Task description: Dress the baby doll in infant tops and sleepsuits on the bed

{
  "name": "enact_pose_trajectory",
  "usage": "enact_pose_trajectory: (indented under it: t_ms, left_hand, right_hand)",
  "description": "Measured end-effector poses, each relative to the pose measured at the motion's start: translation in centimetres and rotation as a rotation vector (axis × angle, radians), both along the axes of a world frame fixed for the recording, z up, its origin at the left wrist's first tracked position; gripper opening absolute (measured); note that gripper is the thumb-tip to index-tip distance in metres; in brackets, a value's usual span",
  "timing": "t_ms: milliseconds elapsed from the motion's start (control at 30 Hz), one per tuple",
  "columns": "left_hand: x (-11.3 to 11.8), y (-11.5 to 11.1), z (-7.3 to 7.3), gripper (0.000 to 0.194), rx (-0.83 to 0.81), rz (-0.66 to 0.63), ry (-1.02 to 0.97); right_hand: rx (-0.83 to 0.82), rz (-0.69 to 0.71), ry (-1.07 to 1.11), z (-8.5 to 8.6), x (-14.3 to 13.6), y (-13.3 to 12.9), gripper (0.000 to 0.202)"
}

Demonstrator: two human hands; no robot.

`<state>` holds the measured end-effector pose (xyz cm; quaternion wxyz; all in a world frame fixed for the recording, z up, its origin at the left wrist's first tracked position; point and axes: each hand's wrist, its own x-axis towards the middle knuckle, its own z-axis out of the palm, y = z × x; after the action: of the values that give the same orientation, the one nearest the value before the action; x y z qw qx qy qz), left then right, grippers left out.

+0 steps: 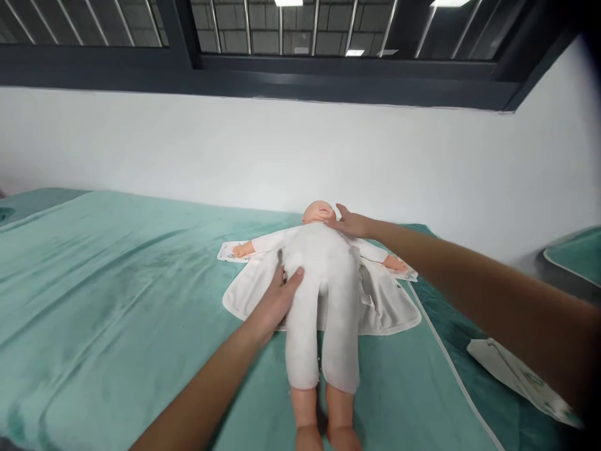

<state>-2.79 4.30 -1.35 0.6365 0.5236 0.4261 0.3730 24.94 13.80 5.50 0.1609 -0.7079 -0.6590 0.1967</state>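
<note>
A baby doll [323, 269] with a white cloth body lies on its back, its head by the wall and its bare feet toward me. Under it a white baby jacket [392, 313] is spread open, and the doll's arms stretch out along the sleeves. My left hand [280, 294] rests at the doll's hip on the left, thumb on top and fingers partly hidden at its side. Up by the doll's neck and shoulder, my right hand [348, 223] touches it with fingers apart.
A green sheet [117, 300] covers the surface under the doll. Another printed white garment [523, 379] lies on darker green cloth at the right. Behind stands a white wall [211, 150] below a dark window frame [282, 78] with metal bars.
</note>
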Motion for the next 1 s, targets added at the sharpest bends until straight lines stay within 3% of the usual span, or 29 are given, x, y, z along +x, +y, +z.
enact_pose_trajectory:
  t_ms: [100, 200, 267, 333, 400, 500, 600, 833, 1000]
  left_hand:
    - [-1.4, 2.4, 0.5, 0.047, 0.212, -0.014, 0.314]
    - [-1.4, 4.7, 0.9, 0.034, 0.569, 0.129, 0.692]
    - [-0.8, 5.8, 0.6, 0.027, 0.753, 0.236, 0.919]
    - [-0.2, 6.5, -0.3, 0.027, 0.834, 0.247, 1.063]
    - [0.1, 6.8, -1.4, 0.028, 0.841, 0.208, 1.131]
    - [-0.1, 6.9, -2.6, 0.025, 0.809, 0.194, 1.151]
    - [-0.5, 6.9, -2.9, 0.022, 0.779, 0.208, 1.143]
    - [-0.9, 8.3, -2.8, 0.026, 0.55, 0.348, 1.014]
    - [-2.1, 9.2, -3.1, 0.022, 0.481, 0.446, 0.711]
  right_hand:
    - [0.192, 0.022, -0.249, 1.5, -0.7, 0.2, 0.079]
    - [0.405, 0.057, -0.26, 2.2, -4.9, 0.6, 0.056]
    - [0.389, 0.256, -0.317, 1.9, -8.8, 1.0, 0.048]
    - [0.292, 0.501, -0.48, 1.0, -12.6, 1.7, 0.044]
    - [0.168, 0.524, -0.572, -0.2, -15.4, 2.4, 0.039]
    - [0.052, 0.457, -0.566, -1.9, -17.4, 3.4, 0.034]
    - [0.057, 0.414, -0.524, -2.7, -17.1, 3.7, 0.032]
    - [0.212, 0.356, -0.389, -2.2, -14.1, 1.3, 0.04]
    - [0.302, 0.36, -0.307, -2.4, -13.2, 0.1, 0.051]
